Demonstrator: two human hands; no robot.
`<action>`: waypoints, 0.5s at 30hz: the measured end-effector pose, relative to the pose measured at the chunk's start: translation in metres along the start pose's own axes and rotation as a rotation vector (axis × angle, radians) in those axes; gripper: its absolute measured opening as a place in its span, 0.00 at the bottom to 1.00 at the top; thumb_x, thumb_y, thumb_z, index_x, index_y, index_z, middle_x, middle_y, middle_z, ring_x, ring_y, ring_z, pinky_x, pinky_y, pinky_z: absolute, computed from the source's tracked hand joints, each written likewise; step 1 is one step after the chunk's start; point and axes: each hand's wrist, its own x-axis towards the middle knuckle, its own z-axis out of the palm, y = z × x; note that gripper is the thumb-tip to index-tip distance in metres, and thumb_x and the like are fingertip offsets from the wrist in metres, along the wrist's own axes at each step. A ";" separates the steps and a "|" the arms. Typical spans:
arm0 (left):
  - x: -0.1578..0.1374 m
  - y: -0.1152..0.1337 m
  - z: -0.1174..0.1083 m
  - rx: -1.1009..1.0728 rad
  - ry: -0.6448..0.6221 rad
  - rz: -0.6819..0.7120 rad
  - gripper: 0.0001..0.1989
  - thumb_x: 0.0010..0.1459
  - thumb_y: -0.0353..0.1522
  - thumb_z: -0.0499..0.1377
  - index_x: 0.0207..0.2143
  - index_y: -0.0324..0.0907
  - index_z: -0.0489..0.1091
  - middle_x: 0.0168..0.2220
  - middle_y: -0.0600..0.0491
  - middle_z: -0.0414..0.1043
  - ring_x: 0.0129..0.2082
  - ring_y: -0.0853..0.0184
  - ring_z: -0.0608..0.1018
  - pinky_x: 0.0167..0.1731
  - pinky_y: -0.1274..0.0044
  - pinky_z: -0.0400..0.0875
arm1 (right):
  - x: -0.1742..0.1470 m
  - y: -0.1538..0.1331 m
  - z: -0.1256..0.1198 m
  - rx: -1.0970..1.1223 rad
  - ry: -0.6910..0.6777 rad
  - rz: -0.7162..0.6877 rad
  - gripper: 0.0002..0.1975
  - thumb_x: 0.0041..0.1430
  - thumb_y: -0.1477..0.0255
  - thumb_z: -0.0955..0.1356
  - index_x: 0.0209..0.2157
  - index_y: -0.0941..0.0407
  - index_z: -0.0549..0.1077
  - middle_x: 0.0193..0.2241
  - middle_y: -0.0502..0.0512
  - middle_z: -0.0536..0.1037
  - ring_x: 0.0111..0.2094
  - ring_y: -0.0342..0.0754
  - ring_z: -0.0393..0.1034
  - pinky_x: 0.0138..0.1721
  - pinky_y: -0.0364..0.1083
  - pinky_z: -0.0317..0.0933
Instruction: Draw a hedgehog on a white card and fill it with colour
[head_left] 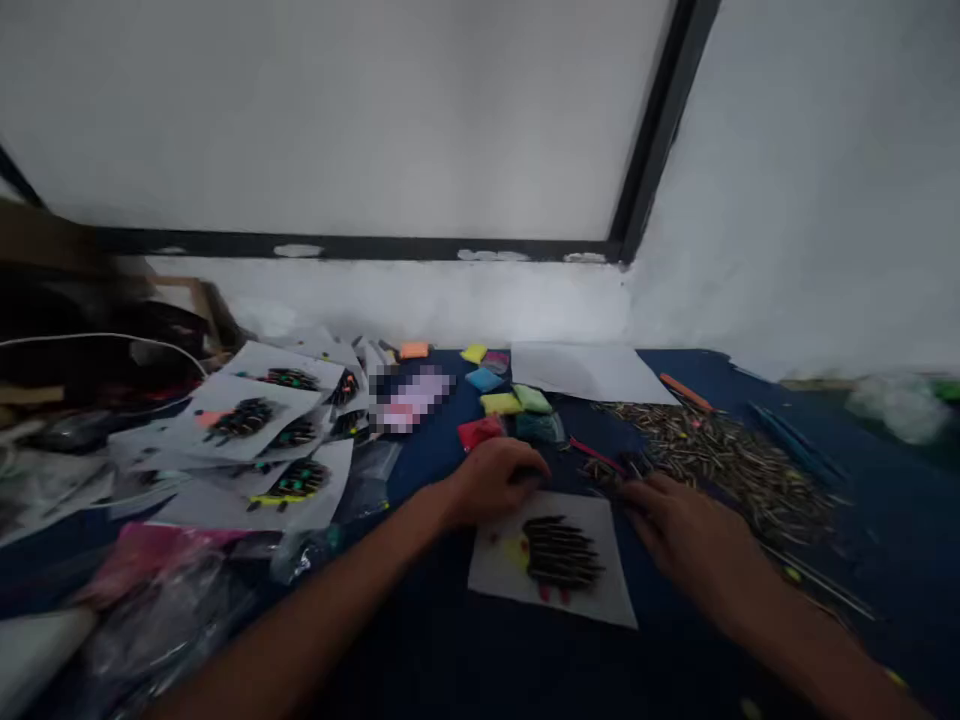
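One card [496, 575] bearing a dark-spined figure [562, 555] lies low, just right of centre. The left hand [499, 482] overlaps its upper left corner, fingers curled; whether they pinch anything, I cannot tell. Right of it, the right hand [694, 540] is near a red stick [597, 455], its blurred fingers' grip unclear. Brown sticks [739, 470] are heaped at centre right.

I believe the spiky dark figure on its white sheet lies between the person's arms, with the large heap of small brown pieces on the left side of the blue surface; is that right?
Not quite: the head view shows the heap of small brown pieces on the right side of the blue surface. The spiky dark figure is indeed on its white sheet, between the arms.
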 end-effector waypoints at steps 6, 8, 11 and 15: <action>-0.005 0.018 -0.011 0.014 -0.026 0.013 0.11 0.55 0.23 0.54 0.36 0.37 0.75 0.36 0.49 0.74 0.36 0.68 0.75 0.38 0.79 0.66 | 0.002 0.001 0.007 0.216 0.222 -0.165 0.19 0.62 0.78 0.56 0.45 0.57 0.75 0.37 0.61 0.74 0.32 0.49 0.72 0.28 0.44 0.62; -0.012 0.026 -0.012 -0.051 0.006 -0.014 0.12 0.57 0.23 0.53 0.37 0.38 0.75 0.37 0.49 0.73 0.38 0.68 0.74 0.39 0.79 0.67 | 0.005 -0.002 0.007 0.322 0.208 -0.156 0.17 0.63 0.76 0.57 0.44 0.57 0.75 0.37 0.61 0.74 0.34 0.49 0.72 0.29 0.44 0.63; -0.022 0.033 -0.010 -0.148 0.051 -0.076 0.14 0.57 0.23 0.51 0.38 0.37 0.75 0.40 0.47 0.72 0.40 0.68 0.74 0.41 0.79 0.68 | 0.011 -0.012 0.002 0.471 0.153 -0.158 0.16 0.63 0.74 0.58 0.40 0.56 0.76 0.36 0.59 0.75 0.35 0.48 0.73 0.32 0.44 0.65; -0.029 0.030 -0.002 -0.149 0.060 -0.087 0.17 0.53 0.20 0.50 0.39 0.38 0.76 0.40 0.48 0.72 0.41 0.67 0.73 0.43 0.77 0.67 | 0.017 -0.029 -0.006 0.555 0.098 -0.248 0.16 0.63 0.75 0.58 0.39 0.57 0.77 0.37 0.60 0.76 0.38 0.49 0.72 0.38 0.46 0.66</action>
